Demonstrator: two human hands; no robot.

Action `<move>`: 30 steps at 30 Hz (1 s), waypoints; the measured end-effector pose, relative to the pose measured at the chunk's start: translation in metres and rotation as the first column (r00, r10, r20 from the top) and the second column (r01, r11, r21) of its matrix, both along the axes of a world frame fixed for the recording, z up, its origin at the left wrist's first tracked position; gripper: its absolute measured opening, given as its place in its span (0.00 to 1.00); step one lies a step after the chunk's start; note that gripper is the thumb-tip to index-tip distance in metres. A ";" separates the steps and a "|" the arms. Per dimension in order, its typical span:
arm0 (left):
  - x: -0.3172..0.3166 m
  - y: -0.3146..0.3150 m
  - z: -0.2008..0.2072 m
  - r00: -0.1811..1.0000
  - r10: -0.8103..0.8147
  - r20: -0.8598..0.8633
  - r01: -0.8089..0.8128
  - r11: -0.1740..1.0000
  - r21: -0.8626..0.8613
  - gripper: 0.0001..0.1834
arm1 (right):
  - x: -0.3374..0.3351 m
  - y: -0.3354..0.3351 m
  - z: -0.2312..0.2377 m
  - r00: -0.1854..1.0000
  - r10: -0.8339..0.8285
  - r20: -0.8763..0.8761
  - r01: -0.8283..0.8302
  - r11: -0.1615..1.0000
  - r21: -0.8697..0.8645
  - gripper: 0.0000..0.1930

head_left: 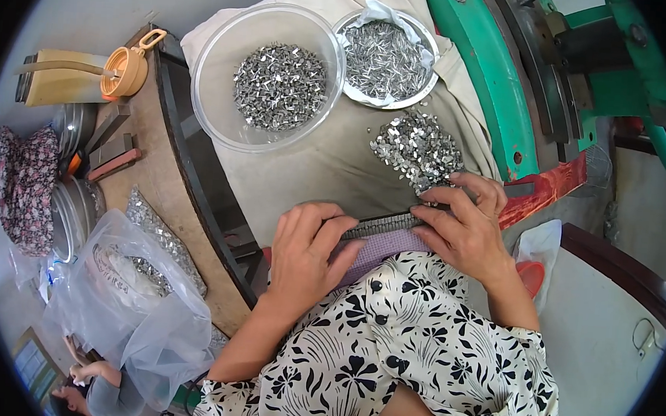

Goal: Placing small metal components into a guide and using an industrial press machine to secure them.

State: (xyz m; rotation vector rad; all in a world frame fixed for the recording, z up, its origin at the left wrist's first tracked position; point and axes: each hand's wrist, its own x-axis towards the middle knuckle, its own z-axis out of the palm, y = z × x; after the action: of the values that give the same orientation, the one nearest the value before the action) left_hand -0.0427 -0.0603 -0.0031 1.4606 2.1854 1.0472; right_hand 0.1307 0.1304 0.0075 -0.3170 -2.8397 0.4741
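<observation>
Both hands on a long dark ridged metal strip [384,224] lying across the lap at the cloth-covered table [312,169] edge: left hand [307,256] flat, fingers together; right hand [465,224] fingers clamped on its end. Loose silvery metal pieces [417,146] just beyond.

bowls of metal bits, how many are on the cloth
2: a clear plastic bowl left of a smaller foil-lined bowl, both above the hands. A loose pile lies outside them.
</observation>
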 end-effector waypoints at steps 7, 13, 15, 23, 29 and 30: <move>-0.004 -0.009 -0.001 1.000 -0.001 -0.026 -0.001 0.998 -0.057 0.19 | 0.009 0.001 -0.012 0.994 0.024 -0.111 -0.014 0.996 0.090 0.17; -0.006 -0.017 -0.009 1.000 0.007 0.025 -0.005 0.999 -0.044 0.19 | 0.014 -0.002 -0.021 0.986 -0.031 -0.165 0.046 0.995 0.086 0.17; -0.006 -0.016 -0.010 0.999 0.019 0.044 -0.018 0.999 -0.041 0.18 | 0.011 0.000 -0.015 0.992 -0.056 -0.114 0.056 0.998 -0.004 0.17; -0.005 -0.016 -0.011 0.998 0.031 0.058 -0.030 0.999 -0.021 0.17 | -0.035 0.040 0.020 0.974 -0.070 -0.216 0.049 0.994 -0.099 0.11; -0.005 -0.015 -0.010 0.997 0.037 0.060 -0.035 0.998 -0.043 0.17 | -0.111 0.086 0.011 0.963 -0.027 -0.269 0.044 0.997 0.056 0.07; -0.005 -0.015 -0.010 0.997 0.044 0.068 -0.041 0.998 -0.046 0.17 | -0.121 0.089 0.009 0.976 -0.015 -0.218 0.036 0.995 0.091 0.08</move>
State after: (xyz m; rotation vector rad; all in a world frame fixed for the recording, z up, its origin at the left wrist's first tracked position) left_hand -0.0473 -0.0750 -0.0126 1.3438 2.1861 1.0399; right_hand 0.0094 0.2195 0.0167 -0.2656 -2.6319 0.3450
